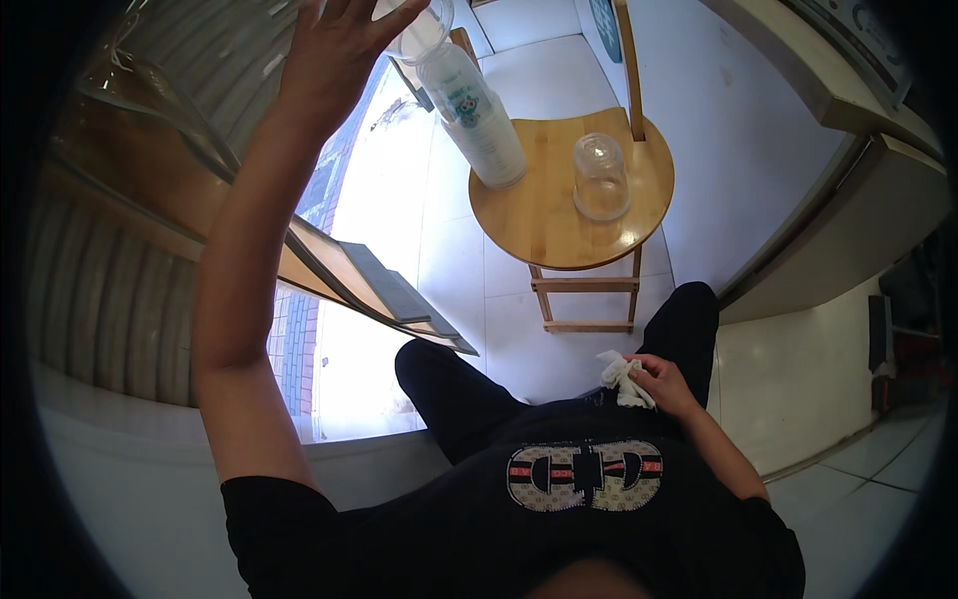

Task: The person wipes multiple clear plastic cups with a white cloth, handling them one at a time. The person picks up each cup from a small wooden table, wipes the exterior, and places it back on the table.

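Note:
My left hand (333, 71) is raised at the top edge, its fingers partly cut off by the frame. Its thumb lies over a clear plastic cup (426, 34) at the top of a tall stack of printed plastic cups (479, 127). The stack's base is on the left side of a round wooden folding chair seat (550, 232). A single clear cup (601, 180) stands upside down on the same seat, right of the stack. Low in front of my body, my right hand (666, 383) pinches a crumpled white tissue or cloth (627, 380).
A glass panel with a wooden edge (344, 281) is at my left, by a corrugated shutter (112, 322). A white counter (816, 217) runs along the right. The chair's upright wooden frame (635, 75) rises behind the seat. My knees are spread before the chair.

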Motion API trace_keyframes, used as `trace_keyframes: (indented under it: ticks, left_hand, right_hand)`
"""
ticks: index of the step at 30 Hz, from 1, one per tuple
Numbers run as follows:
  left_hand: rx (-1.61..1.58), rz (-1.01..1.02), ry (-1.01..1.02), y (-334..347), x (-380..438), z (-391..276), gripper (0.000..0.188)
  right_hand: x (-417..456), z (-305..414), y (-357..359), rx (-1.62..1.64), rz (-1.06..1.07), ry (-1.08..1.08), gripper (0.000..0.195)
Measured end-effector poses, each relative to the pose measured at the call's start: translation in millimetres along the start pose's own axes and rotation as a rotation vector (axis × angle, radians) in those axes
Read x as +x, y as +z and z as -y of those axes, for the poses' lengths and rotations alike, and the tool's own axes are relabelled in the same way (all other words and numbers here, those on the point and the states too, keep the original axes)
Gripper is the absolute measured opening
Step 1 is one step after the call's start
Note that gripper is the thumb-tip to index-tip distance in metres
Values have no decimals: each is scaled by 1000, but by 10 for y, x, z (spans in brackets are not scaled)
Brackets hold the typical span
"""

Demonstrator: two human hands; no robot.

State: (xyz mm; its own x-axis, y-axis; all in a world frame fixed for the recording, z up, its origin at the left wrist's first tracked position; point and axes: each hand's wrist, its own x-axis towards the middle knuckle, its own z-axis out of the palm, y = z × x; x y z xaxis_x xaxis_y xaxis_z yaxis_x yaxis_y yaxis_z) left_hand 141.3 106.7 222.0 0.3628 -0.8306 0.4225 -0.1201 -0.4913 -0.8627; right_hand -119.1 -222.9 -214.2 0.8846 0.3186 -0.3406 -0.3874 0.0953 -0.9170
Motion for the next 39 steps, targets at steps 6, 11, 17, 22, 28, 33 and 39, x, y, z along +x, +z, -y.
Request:
trace_keyframes:
  ticks: [6, 11, 17, 22, 28, 33, 39]
  left_hand:
    - [-26, 184, 95, 302, 0, -218, 75]
    - [-55, 224, 226, 372, 102, -357, 71]
    - [-196, 320, 300, 451, 83, -547, 61]
    - [-275, 353, 314, 508, 22, -715, 69]
    - [-353, 339, 248, 489, -26, -806, 68]
    - [-594, 208, 163, 61, 38, -1029, 73]
    - [-770, 162, 366, -141, 276, -1830, 76]
  right_hand:
    - [-44, 26, -1, 15, -9, 7, 31]
    - [-10, -35, -12, 3, -15, 2, 31]
    - [-21, 6, -2, 43, -2, 22, 32]
    - [-13, -7, -11, 40, -2, 28, 32]
    - [-5, 31, -4, 12, 3, 19, 33]
    - [3, -17, -9, 25, 5, 21, 33]
    - [30, 44, -10, 32, 19, 39, 33]
